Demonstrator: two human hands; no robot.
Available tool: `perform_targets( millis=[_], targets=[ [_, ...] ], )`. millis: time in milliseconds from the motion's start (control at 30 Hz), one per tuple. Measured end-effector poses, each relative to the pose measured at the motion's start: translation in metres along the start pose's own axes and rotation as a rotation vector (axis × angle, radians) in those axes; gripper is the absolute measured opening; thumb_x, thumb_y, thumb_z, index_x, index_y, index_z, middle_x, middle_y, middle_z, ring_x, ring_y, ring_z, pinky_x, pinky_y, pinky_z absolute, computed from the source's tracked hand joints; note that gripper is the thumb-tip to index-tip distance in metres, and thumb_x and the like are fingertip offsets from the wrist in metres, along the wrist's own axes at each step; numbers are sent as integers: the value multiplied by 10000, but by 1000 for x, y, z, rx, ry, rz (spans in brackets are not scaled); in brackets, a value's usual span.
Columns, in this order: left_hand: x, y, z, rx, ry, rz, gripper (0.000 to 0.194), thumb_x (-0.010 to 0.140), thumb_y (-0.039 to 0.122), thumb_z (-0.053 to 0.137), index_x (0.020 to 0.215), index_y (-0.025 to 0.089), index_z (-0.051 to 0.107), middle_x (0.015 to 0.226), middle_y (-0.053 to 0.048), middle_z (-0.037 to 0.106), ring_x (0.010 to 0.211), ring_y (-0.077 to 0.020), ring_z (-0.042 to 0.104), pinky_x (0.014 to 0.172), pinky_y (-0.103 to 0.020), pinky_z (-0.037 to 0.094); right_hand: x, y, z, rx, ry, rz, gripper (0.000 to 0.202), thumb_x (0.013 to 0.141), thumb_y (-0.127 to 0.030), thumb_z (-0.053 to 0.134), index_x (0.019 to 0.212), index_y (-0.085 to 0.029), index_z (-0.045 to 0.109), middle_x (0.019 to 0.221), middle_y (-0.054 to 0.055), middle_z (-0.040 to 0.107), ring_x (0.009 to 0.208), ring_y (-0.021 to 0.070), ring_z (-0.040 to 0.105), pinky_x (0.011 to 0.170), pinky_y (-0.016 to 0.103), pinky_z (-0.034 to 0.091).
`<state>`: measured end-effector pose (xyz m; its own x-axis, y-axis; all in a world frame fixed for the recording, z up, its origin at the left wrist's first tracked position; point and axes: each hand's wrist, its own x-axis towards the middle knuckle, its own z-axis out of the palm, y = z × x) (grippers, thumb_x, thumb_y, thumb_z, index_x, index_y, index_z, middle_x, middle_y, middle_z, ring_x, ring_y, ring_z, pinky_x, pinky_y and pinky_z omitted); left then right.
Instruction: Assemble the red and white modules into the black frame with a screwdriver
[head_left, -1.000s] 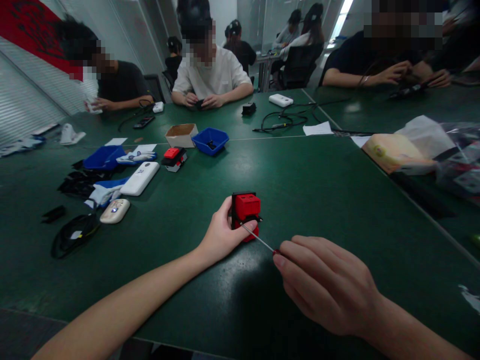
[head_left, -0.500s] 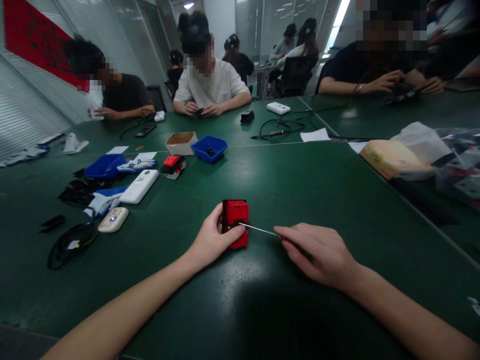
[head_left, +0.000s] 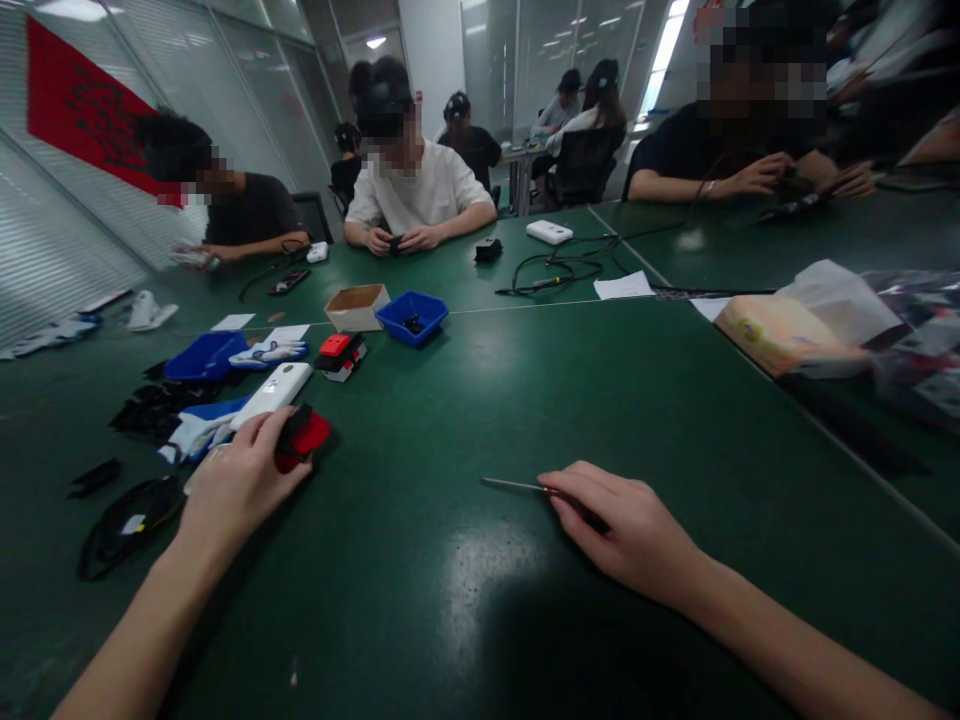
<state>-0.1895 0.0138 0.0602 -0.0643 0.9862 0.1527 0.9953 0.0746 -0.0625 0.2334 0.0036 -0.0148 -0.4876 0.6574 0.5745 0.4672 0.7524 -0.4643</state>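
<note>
My left hand [head_left: 251, 475] is closed around a red and black plastic block [head_left: 309, 436], tilted above the table at the left. Fingers hide part of the block. Near the middle right, my right hand [head_left: 619, 520] grips a thin screwdriver [head_left: 514, 485]. Its metal shaft points left, apart from the block, and the palm covers most of the handle. Beyond my left hand, a similar red, black and white block [head_left: 340, 356] sits on the green table [head_left: 420, 420].
A blue bin [head_left: 412, 318] with small black parts stands beside an open cardboard box [head_left: 357, 307]. Gloves [head_left: 196, 430], a white power bank [head_left: 271, 393] and a coiled cable [head_left: 135, 525] lie left. A wrapped package [head_left: 787, 335] lies right. Several people sit across the table.
My left hand has carried the red and black block leftward, away from the screwdriver tip. My right hand stays in nearly the same place, still gripping the screwdriver.
</note>
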Motion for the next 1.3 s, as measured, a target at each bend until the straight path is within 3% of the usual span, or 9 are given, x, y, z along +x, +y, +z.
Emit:
perform_targets(
  millis=[133, 333, 633, 733, 833, 933, 1033, 1133, 1300],
  targets=[
    [6, -7, -5, 205, -68, -135, 679, 927, 589, 406, 1506, 235, 393, 1491, -253, 509, 1003, -522, 689, 610, -543, 561, 0, 0, 0, -11, 17, 4, 234, 998, -131, 515, 1165, -157, 677, 913, 57, 730, 744, 139, 705, 645, 238, 572],
    [8, -1, -3, 196, -33, -126, 718, 943, 669, 363, 1502, 221, 397, 1384, -290, 551, 982, -543, 671, 589, -532, 536, 0, 0, 0, -42, -7, -7, 229, 1005, -142, 510, 1163, -162, 674, 908, 53, 731, 733, 133, 699, 632, 233, 553],
    [3, 26, -19, 280, -152, -140, 719, 979, 646, 299, 1440, 113, 444, 1355, -322, 557, 962, -517, 686, 645, -561, 567, -2, 1, -1, -29, -29, 3, 226, 1014, -156, 520, 1185, -168, 666, 941, 54, 731, 774, 136, 700, 669, 244, 561],
    [27, 37, -26, 285, -117, -88, 774, 979, 658, 318, 1479, 74, 403, 1382, -338, 533, 1051, -544, 660, 740, -620, 565, -1, 2, -1, -13, -33, 5, 227, 1015, -158, 517, 1186, -171, 666, 942, 55, 730, 772, 137, 693, 673, 249, 561],
    [73, 46, -25, 242, -21, 43, 779, 981, 648, 355, 1524, 91, 381, 1448, -322, 500, 1202, -543, 591, 869, -646, 539, -1, 4, -3, 21, -22, 17, 225, 1012, -163, 524, 1179, -166, 675, 923, 54, 721, 750, 133, 678, 654, 243, 550],
    [127, 47, -14, 152, 28, 51, 756, 955, 601, 446, 1538, 122, 394, 1508, -287, 458, 1272, -523, 545, 959, -608, 508, -2, 5, -4, 51, -6, 46, 217, 1009, -172, 537, 1171, -157, 681, 895, 48, 704, 710, 132, 652, 635, 252, 533],
    [170, 41, 2, 32, -60, -42, 809, 943, 558, 501, 1568, 74, 328, 1547, -310, 416, 1318, -494, 532, 1005, -540, 484, -2, 6, -6, 87, 33, 73, 202, 1005, -170, 544, 1146, -150, 687, 844, 38, 687, 657, 127, 620, 603, 255, 515],
    [190, 38, 13, -23, -199, -113, 866, 925, 570, 557, 1544, 9, 332, 1471, -346, 505, 1290, -487, 566, 982, -506, 488, -1, 5, -7, 111, 68, 87, 186, 998, -165, 552, 1111, -143, 698, 830, 42, 688, 631, 124, 612, 582, 253, 505],
    [187, 42, 16, 3, -241, -122, 773, 967, 555, 530, 1499, 10, 398, 1376, -339, 603, 1206, -462, 637, 940, -499, 515, 0, 6, -10, 117, 95, 138, 165, 985, -166, 575, 1072, -153, 713, 831, 43, 701, 612, 124, 617, 565, 252, 501]
  ],
)
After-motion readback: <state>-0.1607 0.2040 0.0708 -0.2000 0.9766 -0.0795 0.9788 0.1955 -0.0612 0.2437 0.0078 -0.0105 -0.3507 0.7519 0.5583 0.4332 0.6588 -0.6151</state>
